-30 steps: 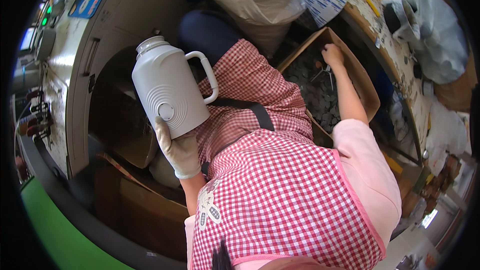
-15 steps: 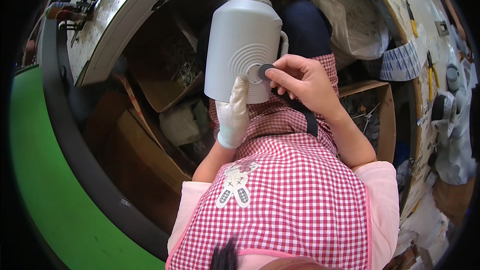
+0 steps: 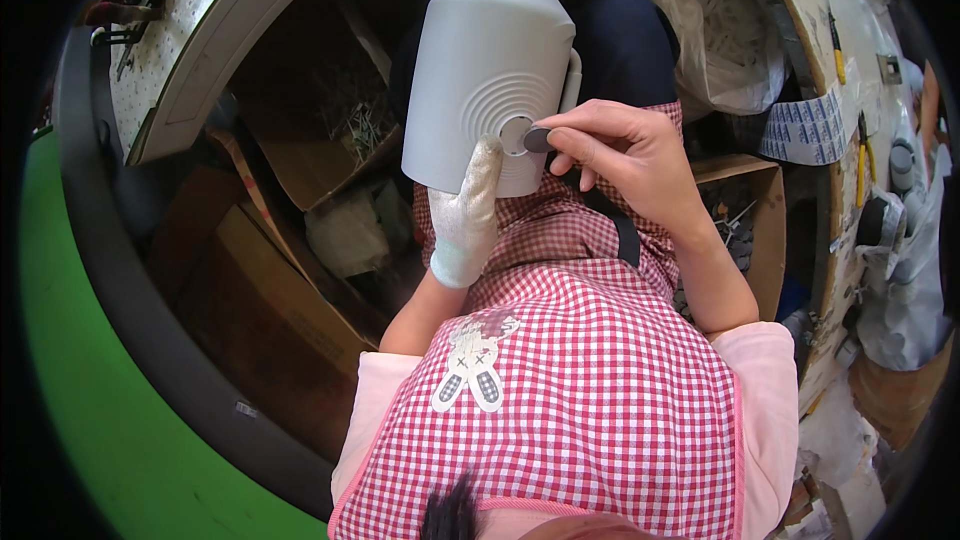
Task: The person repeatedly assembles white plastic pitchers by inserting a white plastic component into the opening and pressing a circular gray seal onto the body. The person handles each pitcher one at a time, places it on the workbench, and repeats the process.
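Observation:
A pale grey jug-shaped housing (image 3: 480, 60) with a narrow neck and a side handle lies tilted over my lap. Ribbed rings on its wall surround a round recess (image 3: 515, 134). My left hand (image 3: 468, 205), in a white glove, grips the lower end, its thumb up on the wall beside the recess and its other fingers hidden beneath. Bare, my right hand (image 3: 625, 155) pinches a small dark grey disc (image 3: 537, 140) between thumb and fingertips. The disc is tilted at the right edge of the recess, partly overlapping it; whether it touches I cannot tell.
To the right stands a cardboard box (image 3: 770, 230) of dark small parts, below a clear plastic bag (image 3: 710, 40). Yellow-handled pliers (image 3: 862, 165) lie on the worktable (image 3: 815, 0). Open cardboard boxes (image 3: 290, 280) stand left, beside a green surface (image 3: 80, 370).
The housing has shifted slightly up and left, with my left hand moving along. My right hand has moved slightly right, and the disc in it is tilted differently.

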A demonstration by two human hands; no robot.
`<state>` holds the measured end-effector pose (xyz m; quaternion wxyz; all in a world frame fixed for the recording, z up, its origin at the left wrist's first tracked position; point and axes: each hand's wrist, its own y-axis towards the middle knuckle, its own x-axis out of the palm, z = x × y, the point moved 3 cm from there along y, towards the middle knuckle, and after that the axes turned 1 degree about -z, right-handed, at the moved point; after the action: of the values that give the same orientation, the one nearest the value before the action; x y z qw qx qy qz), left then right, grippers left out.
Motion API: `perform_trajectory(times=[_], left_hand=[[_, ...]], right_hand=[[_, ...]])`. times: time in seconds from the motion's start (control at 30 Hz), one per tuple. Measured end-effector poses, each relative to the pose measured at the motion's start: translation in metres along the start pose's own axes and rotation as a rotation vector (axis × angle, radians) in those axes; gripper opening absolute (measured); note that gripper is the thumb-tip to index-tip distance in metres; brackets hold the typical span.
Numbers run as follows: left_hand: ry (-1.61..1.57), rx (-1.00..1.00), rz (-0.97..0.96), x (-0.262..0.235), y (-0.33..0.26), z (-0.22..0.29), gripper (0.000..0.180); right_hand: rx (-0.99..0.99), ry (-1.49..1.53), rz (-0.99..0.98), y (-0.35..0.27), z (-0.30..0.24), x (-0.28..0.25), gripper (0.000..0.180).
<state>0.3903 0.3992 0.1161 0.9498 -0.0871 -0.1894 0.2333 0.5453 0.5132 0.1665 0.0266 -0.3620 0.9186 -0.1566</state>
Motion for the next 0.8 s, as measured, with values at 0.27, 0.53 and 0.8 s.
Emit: perform_trajectory(times=[0.27, 0.53, 0.8], left_hand=[[-0.008, -0.014, 0.010, 0.003, -0.001, 0.003, 0.038], [-0.009, -0.032, 0.008, 0.003, 0.001, 0.002, 0.033], [0.092, 0.080, 0.030, 0.007, 0.005, 0.006, 0.034]], right_hand=[[-0.055, -0.016, 0.047, 0.013, 0.001, 0.004, 0.018], [-0.030, -0.147, -0.023, 0.020, -0.007, 0.004, 0.016], [0.005, -0.177, 0.073, 0.019, 0.006, 0.001, 0.018]])
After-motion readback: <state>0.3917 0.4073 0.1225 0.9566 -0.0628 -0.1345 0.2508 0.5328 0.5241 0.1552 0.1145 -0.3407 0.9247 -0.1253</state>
